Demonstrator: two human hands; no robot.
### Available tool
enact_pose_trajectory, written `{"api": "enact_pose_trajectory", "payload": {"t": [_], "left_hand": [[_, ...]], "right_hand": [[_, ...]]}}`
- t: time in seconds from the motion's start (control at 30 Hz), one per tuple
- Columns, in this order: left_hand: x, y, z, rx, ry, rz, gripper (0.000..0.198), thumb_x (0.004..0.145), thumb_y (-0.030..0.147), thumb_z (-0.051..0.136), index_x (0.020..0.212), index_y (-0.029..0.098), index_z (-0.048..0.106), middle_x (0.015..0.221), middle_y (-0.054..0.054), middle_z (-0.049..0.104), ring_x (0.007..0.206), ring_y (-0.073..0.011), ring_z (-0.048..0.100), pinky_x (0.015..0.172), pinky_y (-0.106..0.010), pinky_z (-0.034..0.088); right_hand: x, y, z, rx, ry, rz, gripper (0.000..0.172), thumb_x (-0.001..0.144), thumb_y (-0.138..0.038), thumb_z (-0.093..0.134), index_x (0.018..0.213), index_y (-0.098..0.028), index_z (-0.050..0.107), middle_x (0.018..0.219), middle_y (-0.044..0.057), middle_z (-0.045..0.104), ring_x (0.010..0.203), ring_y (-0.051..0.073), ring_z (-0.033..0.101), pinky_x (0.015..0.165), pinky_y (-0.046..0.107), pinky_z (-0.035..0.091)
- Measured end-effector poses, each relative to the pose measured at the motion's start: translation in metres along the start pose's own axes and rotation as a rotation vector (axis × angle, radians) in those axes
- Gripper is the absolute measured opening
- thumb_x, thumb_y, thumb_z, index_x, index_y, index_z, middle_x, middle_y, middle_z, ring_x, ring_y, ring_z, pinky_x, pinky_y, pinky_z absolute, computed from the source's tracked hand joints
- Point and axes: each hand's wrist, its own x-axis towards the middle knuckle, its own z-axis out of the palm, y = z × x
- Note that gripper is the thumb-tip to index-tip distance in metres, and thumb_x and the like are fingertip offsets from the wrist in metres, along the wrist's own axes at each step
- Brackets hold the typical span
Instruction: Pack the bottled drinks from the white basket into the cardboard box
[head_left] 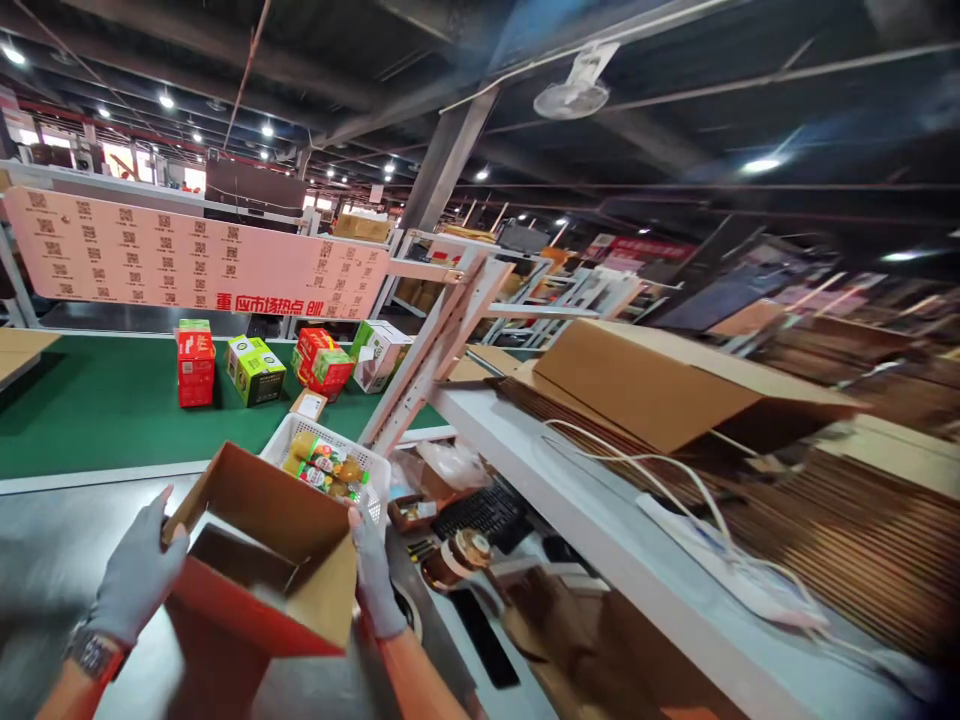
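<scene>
An open-topped cardboard box [281,495] with a red outside tilts above the metal worktop. My left hand [139,570], in a grey fingertip-less glove, grips its left side. On the box's right wall, my right hand [375,575], gloved the same way, presses with its fingers at the edge. The inside shows bare brown walls and part of the bottom. Just behind the box sits a white perforated basket [381,485] with packs of yellow-brown produce [326,465] in printed wrapping.
Beyond the worktop runs a green conveyor belt [97,400] carrying a red carton [196,365], a green carton [255,370] and others. At right, a white shelf [517,450] bears stacked flat cardboard [847,520]. Below it are a keyboard [480,515], a jar [457,557] and a phone-like black slab [484,638].
</scene>
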Motion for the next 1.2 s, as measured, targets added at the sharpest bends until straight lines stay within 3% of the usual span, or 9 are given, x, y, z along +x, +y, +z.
{"api": "enact_pose_trajectory", "payload": {"t": [0.13,0.23,0.33,0.57,0.7,0.83,0.97,1.07,1.2], "left_hand": [[-0.008,-0.022,-0.01,0.202,-0.085,0.05,0.071,0.101,0.037,0.036,0.161,0.008,0.059,0.161,-0.023,0.067,0.148,-0.0385,0.068,0.126,-0.052,0.053],[-0.014,-0.022,-0.013,0.3,-0.155,0.06,0.077,0.103,0.029,0.033,0.174,0.001,0.044,0.181,-0.024,0.049,0.163,-0.0358,0.057,0.135,-0.049,0.046],[-0.013,-0.013,-0.019,0.413,-0.25,0.026,0.081,0.1,0.023,0.039,0.178,0.0,0.038,0.185,-0.024,0.043,0.167,-0.0351,0.051,0.139,-0.048,0.042],[-0.024,0.003,-0.025,0.352,-0.425,0.175,0.074,0.093,0.027,0.06,0.165,0.014,0.066,0.184,-0.02,0.046,0.171,-0.0358,0.046,0.143,-0.049,0.038],[-0.025,0.002,-0.016,0.181,-0.574,0.27,0.053,0.089,0.045,0.077,0.136,0.023,0.087,0.181,-0.017,0.051,0.172,-0.0419,0.043,0.143,-0.055,0.038],[0.001,0.004,-0.007,0.148,-0.643,0.23,0.057,0.051,0.065,0.102,0.09,0.025,0.09,0.155,-0.024,0.074,0.149,-0.0586,0.064,0.128,-0.067,0.052],[0.03,0.015,0.003,0.283,-0.637,0.19,0.046,0.063,0.067,0.094,0.059,0.026,0.073,0.096,-0.016,0.083,0.094,-0.0459,0.081,0.097,-0.056,0.063],[0.033,0.018,0.014,0.392,-0.548,0.196,0.041,0.073,0.064,0.095,0.069,0.026,0.079,0.087,-0.014,0.08,0.1,-0.044,0.078,0.094,-0.05,0.059],[0.018,0.003,0.034,0.46,-0.339,0.224,0.071,0.071,0.055,0.103,0.127,0.016,0.084,0.136,-0.024,0.078,0.132,-0.0478,0.069,0.111,-0.053,0.056]], "right_hand": [[-0.002,-0.01,-0.004,-0.155,0.091,-0.408,0.029,0.113,-0.045,0.063,0.127,-0.023,0.074,0.126,0.013,0.081,0.12,0.028,0.075,0.102,0.043,0.06],[-0.011,-0.036,0.006,-0.195,-0.335,-0.849,0.027,0.117,-0.032,0.048,0.104,-0.025,0.071,0.091,0.004,0.077,0.093,0.022,0.073,0.092,0.039,0.056],[-0.006,-0.05,0.039,-0.419,-0.67,-1.013,0.043,0.117,-0.037,0.042,0.082,-0.024,0.064,0.069,0.001,0.066,0.068,0.018,0.057,0.074,0.037,0.041],[0.015,-0.017,0.114,-1.022,-1.255,-0.662,0.042,0.109,-0.044,0.065,0.079,-0.02,0.083,0.062,0.004,0.072,0.05,0.014,0.04,0.057,0.035,0.017],[0.012,-0.01,0.116,-0.998,-1.249,-0.64,0.041,0.107,-0.046,0.066,0.082,-0.021,0.087,0.063,0.006,0.074,0.052,0.017,0.049,0.056,0.034,0.018],[0.014,-0.008,0.118,-0.886,-1.28,-0.617,0.039,0.107,-0.043,0.062,0.085,-0.019,0.084,0.073,0.008,0.079,0.06,0.018,0.055,0.059,0.033,0.025],[0.023,-0.013,0.109,-0.374,-1.13,-0.499,0.051,0.113,-0.053,0.047,0.091,-0.021,0.08,0.087,0.009,0.081,0.074,0.02,0.065,0.072,0.032,0.048],[0.038,-0.024,0.079,0.013,-0.968,-0.129,0.057,0.109,-0.069,0.054,0.099,-0.02,0.081,0.093,0.01,0.083,0.085,0.024,0.075,0.083,0.036,0.06],[0.069,-0.04,0.027,0.172,-0.79,0.144,0.049,0.101,-0.066,0.073,0.106,-0.018,0.083,0.091,0.01,0.086,0.087,0.028,0.081,0.087,0.043,0.067]]}}
